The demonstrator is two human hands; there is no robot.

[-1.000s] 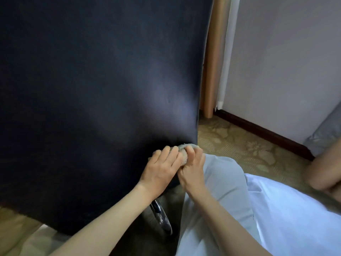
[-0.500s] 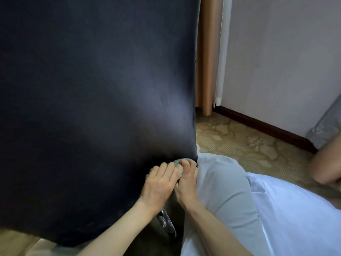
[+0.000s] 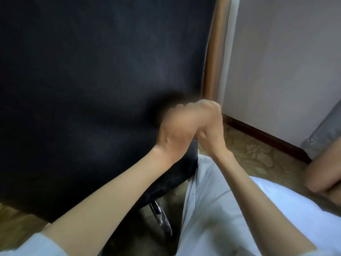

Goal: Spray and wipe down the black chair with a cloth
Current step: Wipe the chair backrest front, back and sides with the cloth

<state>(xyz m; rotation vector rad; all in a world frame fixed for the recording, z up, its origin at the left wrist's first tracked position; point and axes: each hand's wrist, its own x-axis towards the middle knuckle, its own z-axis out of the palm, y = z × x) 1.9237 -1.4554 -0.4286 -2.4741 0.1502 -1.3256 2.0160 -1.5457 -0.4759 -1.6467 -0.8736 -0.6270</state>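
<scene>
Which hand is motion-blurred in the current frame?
The left hand, over the black chair back: its fingers smear into the dark panel. The right hand, beside it at the chair's edge, shows sharp knuckles.

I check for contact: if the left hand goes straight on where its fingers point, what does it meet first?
Probably the black chair back, directly ahead of the left hand; blur hides whether they already touch.

Head view: no legible txt, labels, brand marks, nos. or signs on black chair (image 3: pixel 96 80), wall (image 3: pixel 286 61) or elsewhere.
</scene>
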